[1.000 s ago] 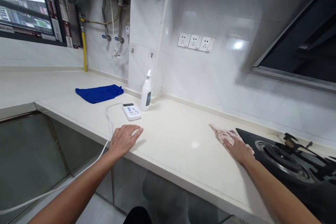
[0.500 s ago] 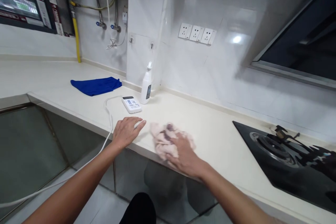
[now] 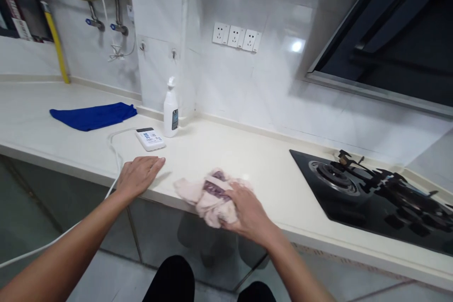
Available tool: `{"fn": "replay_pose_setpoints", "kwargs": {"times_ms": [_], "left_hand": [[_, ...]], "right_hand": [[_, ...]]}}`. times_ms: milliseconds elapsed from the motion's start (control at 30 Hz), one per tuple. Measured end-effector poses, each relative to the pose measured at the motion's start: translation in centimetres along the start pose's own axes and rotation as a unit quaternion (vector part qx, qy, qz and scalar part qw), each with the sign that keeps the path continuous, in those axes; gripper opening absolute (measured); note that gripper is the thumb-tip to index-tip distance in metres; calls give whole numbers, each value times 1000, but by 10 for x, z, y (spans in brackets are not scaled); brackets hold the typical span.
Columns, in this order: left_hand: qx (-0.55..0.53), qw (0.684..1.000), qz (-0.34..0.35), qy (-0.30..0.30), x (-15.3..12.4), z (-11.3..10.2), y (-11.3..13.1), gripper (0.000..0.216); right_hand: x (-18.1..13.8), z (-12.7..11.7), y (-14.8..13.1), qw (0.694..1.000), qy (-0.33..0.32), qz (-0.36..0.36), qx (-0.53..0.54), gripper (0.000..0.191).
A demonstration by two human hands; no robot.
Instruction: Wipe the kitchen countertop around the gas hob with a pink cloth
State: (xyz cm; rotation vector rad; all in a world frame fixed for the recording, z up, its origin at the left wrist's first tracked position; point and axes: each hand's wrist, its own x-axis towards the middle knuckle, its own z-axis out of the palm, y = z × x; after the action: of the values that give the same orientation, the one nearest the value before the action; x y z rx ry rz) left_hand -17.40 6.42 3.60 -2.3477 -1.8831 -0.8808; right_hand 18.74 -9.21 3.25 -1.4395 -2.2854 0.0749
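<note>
My right hand (image 3: 246, 210) grips a crumpled pale pink cloth (image 3: 215, 200) with a dark patterned patch. The cloth lies on the cream countertop (image 3: 247, 151) at its front edge, and part of it is blurred. My left hand (image 3: 140, 175) is over the counter's front edge with its fingers stretched out and nothing in it. Just beyond it lies a white box-shaped device (image 3: 150, 139) with a white cable (image 3: 115, 151) that runs down past my left wrist. A white spray bottle (image 3: 171, 111) stands upright behind the device.
A blue cloth (image 3: 94, 115) lies flat on the left of the counter. On the right a black gas stove (image 3: 318, 193) is set into the countertop, below a dark range hood (image 3: 396, 42). Wall sockets (image 3: 236, 37) and a yellow pipe (image 3: 56, 45) are at the back.
The view has turned to the right. My right hand and the pink cloth have moved right along the counter, and the cloth's folds have shifted. My left hand stays near the device.
</note>
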Motion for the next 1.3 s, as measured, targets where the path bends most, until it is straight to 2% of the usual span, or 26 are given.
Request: {"fn": "replay_pose_setpoints", "kwargs": {"times_ms": [133,233,333,400,500,600,700,867,967,1033,1133,1233,1300], "left_hand": [[-7,1000,3,1,2,4,-3,60],[-4,1000,-2,-3,2,4,-1,59],[6,1000,-7,-13,2,2,3,62],[10,1000,-12,-19,0,0,7,64],[15,1000,-9,-23,-2,-4,13,67],[23,999,-17,-34,-2,-7,16,68],[27,998,-31,-41,0,-6,16,66],[37,998,-26,-48,4,-6,15,66],[49,997,-26,-56,4,-6,13,67],[58,997,-18,-55,5,-5,11,66],[58,997,-3,-43,5,-2,5,64],[49,998,-7,-50,7,0,3,64],[46,997,-16,-56,7,-1,4,66]], "right_hand": [[-97,-32,69,990,46,126,-41,62],[-182,-57,116,968,114,211,-72,61],[-248,-79,148,942,163,280,-84,58],[-269,-91,155,926,177,322,-81,52],[-257,-92,144,928,168,314,-110,40],[-207,-72,110,952,181,195,-152,39],[-141,-37,62,957,235,75,-155,36],[-37,13,-20,985,153,-2,-74,51],[2,35,-47,990,125,-60,-41,54],[10,45,-54,984,149,-95,1,50],[-9,52,-53,967,199,-100,127,50],[-44,49,-50,937,181,-4,300,52],[-59,40,-48,890,172,88,414,50]]}}
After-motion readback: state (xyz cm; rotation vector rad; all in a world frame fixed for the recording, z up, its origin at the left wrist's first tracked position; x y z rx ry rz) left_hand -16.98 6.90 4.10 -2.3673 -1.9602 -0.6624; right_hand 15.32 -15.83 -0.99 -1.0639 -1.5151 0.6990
